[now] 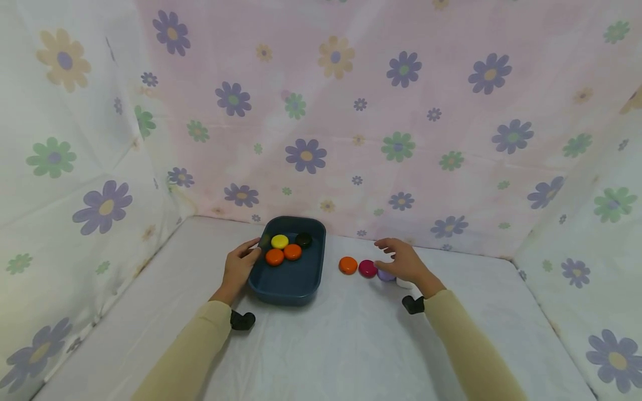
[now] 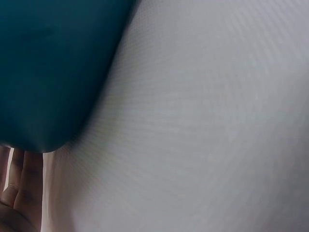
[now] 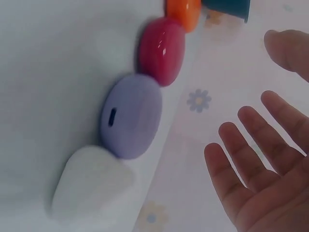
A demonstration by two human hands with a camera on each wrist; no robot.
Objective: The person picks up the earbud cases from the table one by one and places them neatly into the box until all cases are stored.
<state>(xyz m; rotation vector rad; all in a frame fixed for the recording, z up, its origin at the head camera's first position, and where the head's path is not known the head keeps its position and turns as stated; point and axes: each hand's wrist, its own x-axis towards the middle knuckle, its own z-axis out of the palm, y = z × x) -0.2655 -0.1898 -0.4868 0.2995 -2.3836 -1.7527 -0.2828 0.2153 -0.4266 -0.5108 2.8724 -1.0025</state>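
My left hand (image 1: 239, 270) rests against the left side of a dark blue tray (image 1: 288, 289), its fingertips at the rim. The left wrist view shows part of that hand's fingers (image 2: 30, 186) beside the teal-looking tray wall (image 2: 53, 72). With fingers spread and nothing held, my right hand (image 1: 405, 263) hovers over a row of smooth rounded discs. The row holds an orange disc (image 1: 348, 265), a crimson disc (image 1: 368, 268), a lilac disc (image 3: 131, 116) with a small dark slot, and a white disc (image 3: 94, 186). From the head, the right hand partly covers the lilac and white ones.
Inside the tray lie a yellow disc (image 1: 280, 241), a black disc (image 1: 303, 239) and two orange discs (image 1: 293, 252). A white cloth (image 1: 331, 345) covers the table. Flower-printed fabric (image 1: 361, 145) rises behind and at both sides.
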